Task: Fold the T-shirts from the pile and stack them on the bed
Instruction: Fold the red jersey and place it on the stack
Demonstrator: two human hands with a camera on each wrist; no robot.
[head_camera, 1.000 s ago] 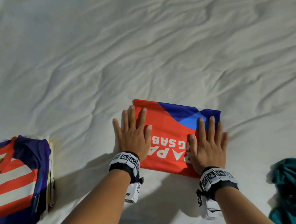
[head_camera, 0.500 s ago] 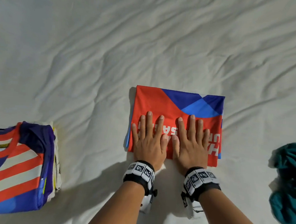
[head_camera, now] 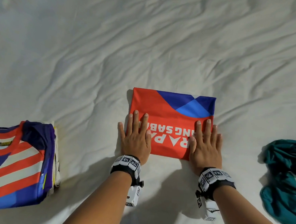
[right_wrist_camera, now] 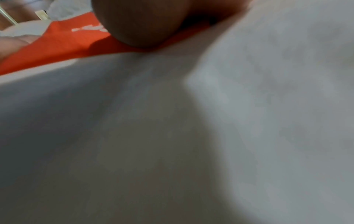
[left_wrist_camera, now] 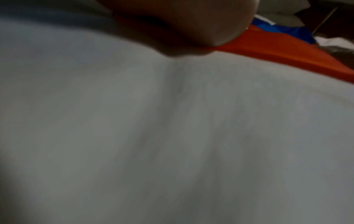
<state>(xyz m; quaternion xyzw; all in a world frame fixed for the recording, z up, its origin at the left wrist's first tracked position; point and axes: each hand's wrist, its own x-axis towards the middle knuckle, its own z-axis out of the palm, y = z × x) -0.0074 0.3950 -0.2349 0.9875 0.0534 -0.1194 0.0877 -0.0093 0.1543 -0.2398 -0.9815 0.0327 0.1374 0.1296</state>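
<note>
Both flat-fingered hands, left hand [head_camera: 136, 140] and right hand [head_camera: 205, 147], press the folded red T-shirt [head_camera: 168, 113], gripping nothing.

White capital letters run across the folded red T-shirt [head_camera: 170, 123] at the centre of the head view, printed upside down from this angle. The upper line shows "NGSAB", its ends covered by the left hand [head_camera: 136, 138] and the right hand [head_camera: 206, 144]. The lower line shows "PA", a triangle mark, and part of another letter or two. In the right wrist view a blurred white scrap of the print cannot be read.
</note>
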